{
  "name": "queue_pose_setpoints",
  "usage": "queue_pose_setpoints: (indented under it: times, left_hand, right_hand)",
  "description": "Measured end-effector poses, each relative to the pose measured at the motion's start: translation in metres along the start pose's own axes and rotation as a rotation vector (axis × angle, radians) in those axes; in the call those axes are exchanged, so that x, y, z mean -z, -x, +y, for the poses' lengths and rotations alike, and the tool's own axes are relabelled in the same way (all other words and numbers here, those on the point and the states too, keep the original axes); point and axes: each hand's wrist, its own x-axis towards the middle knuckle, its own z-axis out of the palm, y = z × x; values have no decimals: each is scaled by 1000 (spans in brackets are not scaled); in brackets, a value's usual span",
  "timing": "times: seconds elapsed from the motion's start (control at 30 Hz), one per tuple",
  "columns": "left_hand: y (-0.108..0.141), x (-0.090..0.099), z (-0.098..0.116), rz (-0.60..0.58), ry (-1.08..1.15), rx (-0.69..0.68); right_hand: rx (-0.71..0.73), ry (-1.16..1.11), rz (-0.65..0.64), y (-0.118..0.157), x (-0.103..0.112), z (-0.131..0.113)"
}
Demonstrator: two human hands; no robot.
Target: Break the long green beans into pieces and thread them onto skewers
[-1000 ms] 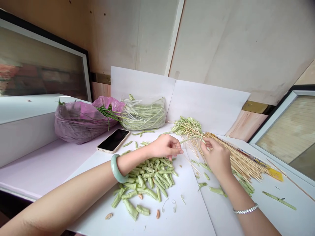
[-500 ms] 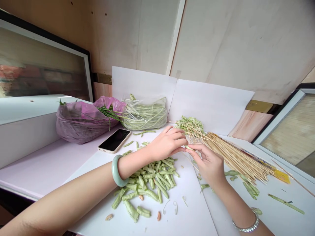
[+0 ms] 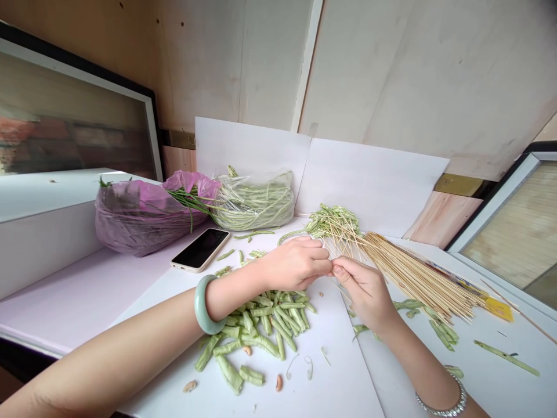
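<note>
Nearest, 1 heap of cut green beans lies on the worktop. Just past it, my left hand and right hand meet, fingers pinched on something hidden. Beyond lies 1 sheaf of bamboo skewers, bean-threaded at the tips.

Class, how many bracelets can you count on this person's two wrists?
2. A jade bangle sits on the left wrist, and a silver chain bracelet sits on the right wrist. Others could be hidden beyond the frame.
</note>
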Motion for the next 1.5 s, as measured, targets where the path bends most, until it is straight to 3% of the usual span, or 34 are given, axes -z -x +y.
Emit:
queue_pose_setpoints:
  times: [0.1,0.33,0.43,0.8,1.2,1.5]
  left_hand:
    - [0,-2,2,13,-60,-39]
    - [-2,-1,5,96,-149,-209]
    - [-1,-2,3,145,-169,-215]
    - [2,-6,-2,253,-180,-218]
    - [-1,-16,15,393,202,248]
    - [-3,-19,18,473,397,395]
  right_hand:
    - [-237,-315,-74,0,-2,2]
    - [-447,-680,-103,-1,-11,1]
    - [-541,-806,-84,-1,-15,-4]
    - [-685,-1062,94,-6,-29,-11]
    - [-674,-1066,145,-5,-31,-16]
    - [-642,-1050,123,-2,-40,-11]
